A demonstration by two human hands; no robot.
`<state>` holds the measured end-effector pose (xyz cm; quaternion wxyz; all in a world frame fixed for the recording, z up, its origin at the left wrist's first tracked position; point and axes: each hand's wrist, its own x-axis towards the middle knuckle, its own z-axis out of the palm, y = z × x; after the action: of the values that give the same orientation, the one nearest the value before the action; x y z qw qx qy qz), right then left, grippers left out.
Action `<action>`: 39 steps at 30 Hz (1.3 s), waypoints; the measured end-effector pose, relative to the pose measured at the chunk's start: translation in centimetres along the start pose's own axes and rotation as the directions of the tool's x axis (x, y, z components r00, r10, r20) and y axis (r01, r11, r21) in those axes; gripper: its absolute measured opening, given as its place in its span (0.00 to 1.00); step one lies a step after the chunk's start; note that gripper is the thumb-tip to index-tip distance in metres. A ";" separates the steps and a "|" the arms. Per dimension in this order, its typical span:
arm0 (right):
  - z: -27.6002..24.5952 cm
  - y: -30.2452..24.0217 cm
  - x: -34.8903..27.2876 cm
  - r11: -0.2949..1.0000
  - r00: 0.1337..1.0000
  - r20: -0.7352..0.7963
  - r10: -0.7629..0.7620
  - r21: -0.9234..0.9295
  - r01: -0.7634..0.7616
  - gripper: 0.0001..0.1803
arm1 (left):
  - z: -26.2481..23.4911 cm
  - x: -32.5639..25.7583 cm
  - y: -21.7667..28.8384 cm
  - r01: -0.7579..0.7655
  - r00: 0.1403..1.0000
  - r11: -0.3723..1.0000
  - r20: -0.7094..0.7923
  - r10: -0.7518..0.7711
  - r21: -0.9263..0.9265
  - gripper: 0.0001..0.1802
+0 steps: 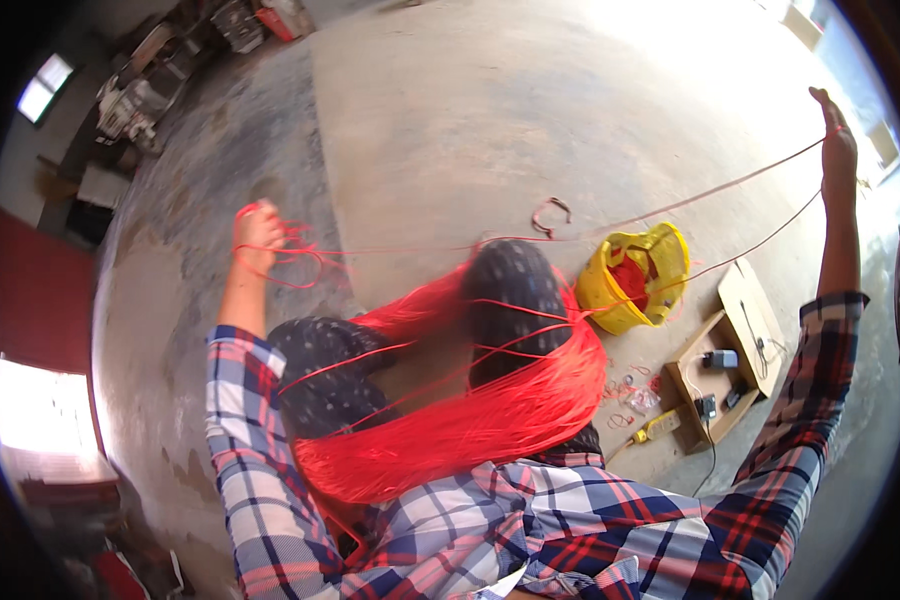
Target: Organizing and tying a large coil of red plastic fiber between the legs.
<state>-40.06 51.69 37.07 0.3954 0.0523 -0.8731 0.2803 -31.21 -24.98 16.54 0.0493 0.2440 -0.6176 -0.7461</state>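
A large skein of red thread point(450, 440) is looped around my two knees, in dark patterned trousers. My left hand point(258, 238) is closed on red thread, with loose loops hanging beside the fingers. Strands run from there over my knee toward the right. Far out to the right, my right hand point(838, 150) is raised with its fingers stretched out. A long loop of thread passes around that hand, and its two strands slope back down toward the knees. A yellow bucket point(610, 310) with red material inside stands beside my right knee.
On the floor at right lie an open cardboard box point(687, 380) with black adapters, a yellow power strip point(656, 428) and small scraps of red thread point(622, 392). A curved reddish piece point(550, 214) lies beyond the bucket. Piled equipment point(130, 110) lines the far left.
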 end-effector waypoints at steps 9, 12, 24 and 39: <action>12.1 -15.3 -7.7 0.984 0.511 0.852 -0.117 0.169 -0.056 0.15 | 2.5 -2.7 -0.7 0.156 0.942 0.941 0.333 -0.050 -0.301 0.16; 15.0 -16.0 -9.1 0.983 0.305 0.943 -0.131 0.164 -0.083 0.11 | 3.3 -3.3 -0.7 0.207 0.901 0.890 0.433 -0.012 -0.406 0.15; 26.3 -29.9 -13.9 0.893 0.128 0.891 -0.436 0.410 0.187 0.17 | 5.0 -4.5 1.4 0.226 0.864 0.795 0.492 0.104 -0.563 0.16; 32.5 -35.7 -18.4 0.560 0.089 0.914 -0.395 0.317 -0.766 0.15 | 8.3 -5.3 2.9 0.249 0.838 0.820 0.539 0.084 -0.516 0.12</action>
<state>-37.90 2.16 22.59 -0.4067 0.2530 -0.6597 0.5792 -30.77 -16.18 21.92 -0.0896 0.0262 -0.3445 -0.9341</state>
